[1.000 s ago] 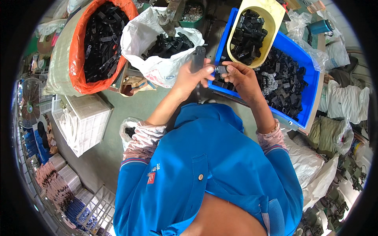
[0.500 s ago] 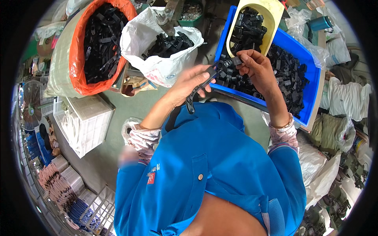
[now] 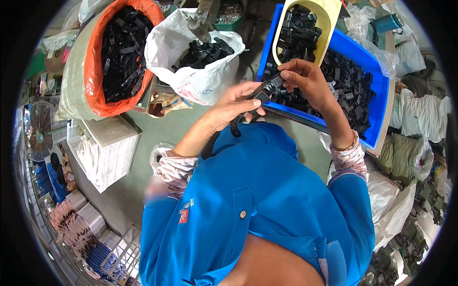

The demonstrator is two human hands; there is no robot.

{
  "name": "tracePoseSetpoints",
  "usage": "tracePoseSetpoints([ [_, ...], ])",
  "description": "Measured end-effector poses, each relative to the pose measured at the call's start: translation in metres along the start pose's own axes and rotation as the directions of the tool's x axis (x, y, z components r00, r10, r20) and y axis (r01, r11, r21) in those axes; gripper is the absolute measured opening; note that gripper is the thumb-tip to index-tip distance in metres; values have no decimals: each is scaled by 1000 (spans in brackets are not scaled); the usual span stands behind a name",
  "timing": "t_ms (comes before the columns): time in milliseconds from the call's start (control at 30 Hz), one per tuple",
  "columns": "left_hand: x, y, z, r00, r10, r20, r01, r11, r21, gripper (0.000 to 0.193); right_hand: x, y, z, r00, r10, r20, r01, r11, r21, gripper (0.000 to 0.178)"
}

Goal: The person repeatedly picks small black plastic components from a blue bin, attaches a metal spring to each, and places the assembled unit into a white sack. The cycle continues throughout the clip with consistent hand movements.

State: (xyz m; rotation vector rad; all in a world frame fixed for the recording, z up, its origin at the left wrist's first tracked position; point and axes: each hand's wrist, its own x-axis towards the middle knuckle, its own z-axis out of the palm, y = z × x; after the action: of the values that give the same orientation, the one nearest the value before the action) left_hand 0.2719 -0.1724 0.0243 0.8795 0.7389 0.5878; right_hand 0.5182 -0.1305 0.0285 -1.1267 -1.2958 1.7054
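My left hand (image 3: pixel 238 102) grips a long black plastic strip (image 3: pixel 254 99) whose lower end hangs toward my blue jacket. My right hand (image 3: pixel 305 78) pinches a small black plastic piece (image 3: pixel 275 82) against the strip's upper end. Both hands meet in front of my chest, just over the near edge of a blue crate (image 3: pixel 377 95) full of small black plastic pieces. A yellow scoop-shaped tub (image 3: pixel 329 19) with more black pieces rests in the crate's far end.
A white sack (image 3: pixel 191 76) of black parts stands ahead of me, and an orange-lined sack (image 3: pixel 93 81) of black strips at far left. A white wire basket (image 3: pixel 107 148) sits at left. Bags and bundled cloth (image 3: pixel 420 114) crowd the right.
My hands have risen slightly and come closer together. The black strip now hangs from my left hand while my right hand presses a small piece onto its top.
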Motion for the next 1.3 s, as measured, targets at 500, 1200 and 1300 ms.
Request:
tracePoseSetpoints([
  [500,8,0,6,999,19,-51,-19,1000,12,36,-5,7,16,1000,-10,21,9,999,33,21],
  [1200,4,-9,-13,909,262,-325,-178,947,267,20,90,0,-50,777,-459,-431,28,709,-705,26],
  [1300,6,-12,-19,900,281,-334,-217,952,214,19,133,-1,-61,723,-519,-456,-119,556,-823,33],
])
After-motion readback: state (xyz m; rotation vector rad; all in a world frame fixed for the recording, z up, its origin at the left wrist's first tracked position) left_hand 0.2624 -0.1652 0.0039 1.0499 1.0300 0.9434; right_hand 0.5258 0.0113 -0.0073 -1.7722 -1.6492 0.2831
